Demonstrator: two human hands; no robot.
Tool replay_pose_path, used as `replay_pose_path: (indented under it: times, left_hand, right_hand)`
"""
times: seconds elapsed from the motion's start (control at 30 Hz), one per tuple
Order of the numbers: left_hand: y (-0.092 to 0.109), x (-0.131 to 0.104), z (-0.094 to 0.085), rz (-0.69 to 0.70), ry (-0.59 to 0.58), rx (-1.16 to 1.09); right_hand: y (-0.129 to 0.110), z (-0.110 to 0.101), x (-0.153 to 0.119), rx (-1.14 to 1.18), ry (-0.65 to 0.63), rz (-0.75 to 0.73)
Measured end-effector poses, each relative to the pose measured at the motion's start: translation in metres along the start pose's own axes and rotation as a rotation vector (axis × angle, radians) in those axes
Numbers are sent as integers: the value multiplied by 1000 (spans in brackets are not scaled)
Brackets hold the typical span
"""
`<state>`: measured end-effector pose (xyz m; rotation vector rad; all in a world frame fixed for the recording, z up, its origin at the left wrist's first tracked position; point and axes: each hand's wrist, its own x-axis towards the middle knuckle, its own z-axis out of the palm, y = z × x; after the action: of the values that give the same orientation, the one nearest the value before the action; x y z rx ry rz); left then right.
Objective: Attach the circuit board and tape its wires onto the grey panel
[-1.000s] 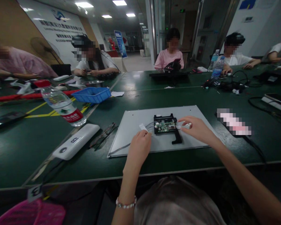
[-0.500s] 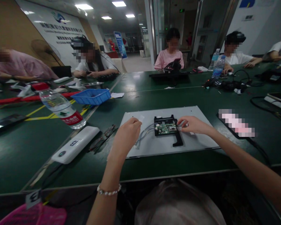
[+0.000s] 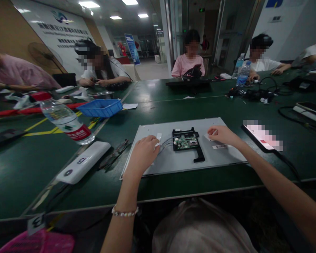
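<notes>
A flat light-grey panel (image 3: 171,165) lies on the green table in front of me. On its middle sits a black bracket (image 3: 199,154) around a green circuit board (image 3: 185,142), with thin grey wires (image 3: 167,143) running off to the left. My left hand (image 3: 146,151) rests over the panel's left part by the wire ends, fingers bent; what is under the fingertips is too small to make out. Over the panel's right part, my right hand (image 3: 221,135) pinches a small whitish piece (image 3: 210,136), near a printed label (image 3: 219,146).
Left are a white power bank (image 3: 84,162), glasses (image 3: 114,154), a water bottle (image 3: 68,123) and a blue tray (image 3: 101,108). Right is a phone (image 3: 262,137) with a cable. Several people sit around the table; a pink basket (image 3: 39,242) is at lower left.
My right hand has moved right, away from the bracket's edge. My left hand has lowered slightly and its fingers have spread over the wires. The whole view has shifted a little.
</notes>
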<state>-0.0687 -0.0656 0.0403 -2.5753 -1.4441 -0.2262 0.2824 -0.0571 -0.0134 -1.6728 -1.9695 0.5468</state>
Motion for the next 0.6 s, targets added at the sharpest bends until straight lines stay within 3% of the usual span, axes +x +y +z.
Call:
replay_pose_path:
  times: [0.17,0.3,0.47,0.6]
  left_hand:
    - [11,11,-23,72,25,-32]
    - [19,49,-34,129,27,-77]
    - [19,100,-2,81,-6,-185]
    - [15,105,26,63,-42,-231]
  right_hand:
    - [-2,-12,4,-131,24,-30]
    - [-35,-14,20,-127,-25,-156]
    - [-81,10,54,-172,-102,-364]
    - [-90,33,81,-237,-126,-391]
